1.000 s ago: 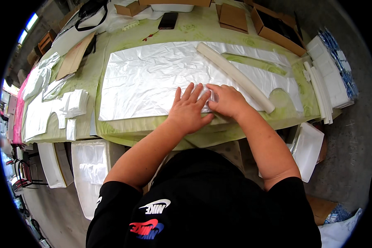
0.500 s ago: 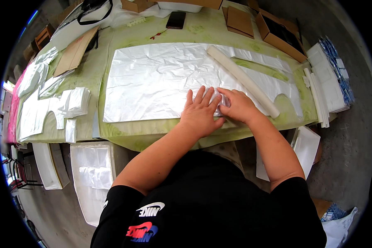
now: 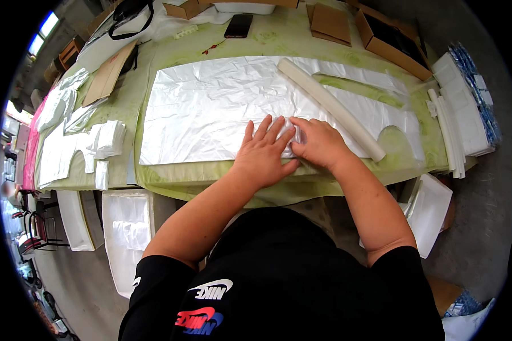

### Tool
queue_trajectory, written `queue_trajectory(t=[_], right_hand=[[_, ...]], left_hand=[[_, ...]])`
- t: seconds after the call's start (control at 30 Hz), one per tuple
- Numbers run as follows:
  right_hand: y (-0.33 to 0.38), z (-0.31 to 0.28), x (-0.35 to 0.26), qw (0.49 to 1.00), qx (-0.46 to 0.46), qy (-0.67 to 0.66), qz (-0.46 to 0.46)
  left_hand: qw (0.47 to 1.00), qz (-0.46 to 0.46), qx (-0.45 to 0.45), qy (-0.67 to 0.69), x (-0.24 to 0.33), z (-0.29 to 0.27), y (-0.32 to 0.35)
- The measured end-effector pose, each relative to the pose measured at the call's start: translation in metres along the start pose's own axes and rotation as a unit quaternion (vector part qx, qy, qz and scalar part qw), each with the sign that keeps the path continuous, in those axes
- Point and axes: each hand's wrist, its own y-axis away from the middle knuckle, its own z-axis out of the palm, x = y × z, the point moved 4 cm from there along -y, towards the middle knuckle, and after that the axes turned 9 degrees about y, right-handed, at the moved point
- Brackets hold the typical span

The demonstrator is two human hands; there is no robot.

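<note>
A large white plastic bag (image 3: 205, 108) lies spread and wrinkled on the table in front of me, its handle-like strips and cut-outs toward the right. Flat on its near part rests my left hand (image 3: 261, 149), fingers spread and pressing down. Close beside it, my right hand (image 3: 321, 146) is closed on a bunched fold of the plastic, thumb and fingers together near the bag's near edge. A long off-white tube (image 3: 330, 108) lies slantwise across the bag, just beyond my right hand.
Left on the green tablecloth (image 3: 170, 182) are folded white bags (image 3: 108, 138) and a cardboard piece (image 3: 109, 74). Farther off lie a phone (image 3: 239, 26) and an open carton (image 3: 392, 45). White rolls (image 3: 446, 133) lie at the right edge; a white bin (image 3: 128, 241) stands below the table.
Both hands have slid slightly left along the bag, the right still gripping the gathered plastic. The whole view has shifted a little. The tube stays across the bag.
</note>
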Motion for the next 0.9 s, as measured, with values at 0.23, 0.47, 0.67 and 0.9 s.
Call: queue_trajectory(t=[0.23, 0.47, 0.67, 0.9], right_hand=[[0.0, -0.001, -0.001, 1.0, 0.006, -0.004, -0.009], [0.002, -0.002, -0.001, 1.0, 0.022, -0.013, -0.011], [-0.001, -0.002, 0.001, 0.999, 0.038, 0.007, -0.025], [-0.003, 0.001, -0.002, 0.999, 0.042, 0.003, -0.035]], left_hand=[[1.0, 0.0, -0.009, -0.03, 0.001, -0.001, -0.001], [1.0, 0.011, 0.016, -0.022, 0.002, -0.001, -0.001], [0.999, 0.009, 0.001, -0.038, -0.003, 0.004, -0.004], [1.0, -0.001, -0.013, -0.025, -0.009, 0.008, -0.004]])
